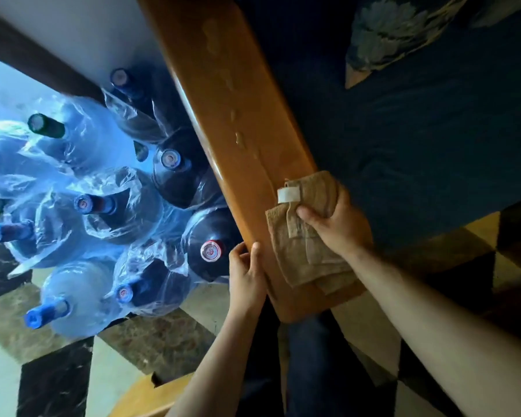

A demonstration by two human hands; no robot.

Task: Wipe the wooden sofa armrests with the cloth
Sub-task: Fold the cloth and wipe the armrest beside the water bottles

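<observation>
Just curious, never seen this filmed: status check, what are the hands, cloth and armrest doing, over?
Right hand grips cloth on armrest. Left hand holds armrest edge. Wet marks ahead, nothing else on it.

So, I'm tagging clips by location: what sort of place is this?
Probably a home living room: a wooden sofa armrest, a patterned pillow on the blue seat, water jugs on the tiled floor.

A checkered marble floor (163,335) of dark and pale tiles carries plastic-wrapped water jugs (82,296) below a white wall (73,31), in blue light.
</observation>
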